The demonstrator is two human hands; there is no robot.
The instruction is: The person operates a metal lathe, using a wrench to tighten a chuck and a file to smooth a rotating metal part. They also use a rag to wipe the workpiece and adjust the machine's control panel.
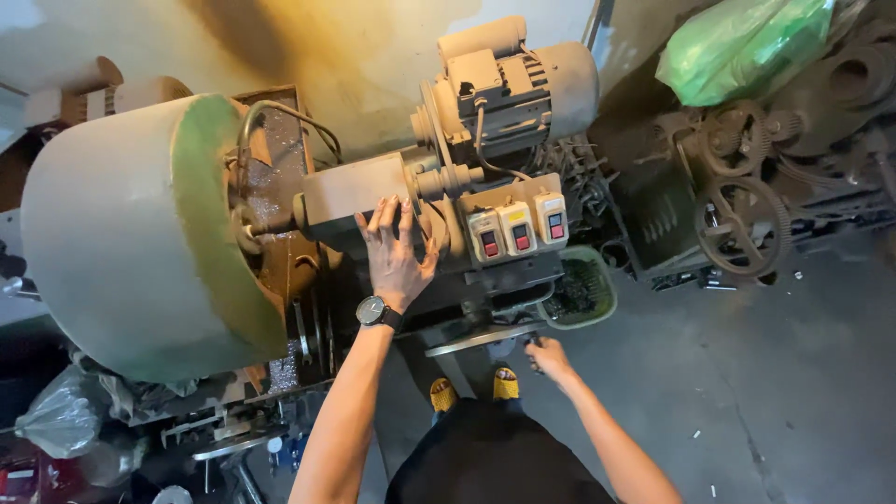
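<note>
Left hand [397, 252], wearing a dark round wristwatch [375, 312], is lying flat with fingers spread on the grey-beige metal housing of the press machine [359, 194]: palm down, bracing, gripping nothing. Right hand [551, 359] is reaching low beside the flat grey metal plate [485, 339] under the machine; fingers are curling near its edge, but I cannot tell whether they are closing on anything. Judging by the posture, the person is steadying on the housing while working at the lower plate; the next move would call for care around the big cream flywheel with green rim [140, 238] just left of the braced hand. Three small cream switch boxes with red buttons [519, 227] are sitting in a row right of the left hand, below the grey electric motor [509, 89]. A green plastic basket of dark metal bits [579, 289] is standing behind the plate. A green plastic bag [737, 47] is lying top right over rusty gears [742, 224]; a clear plastic bag [61, 415] is sitting bottom left.
</note>
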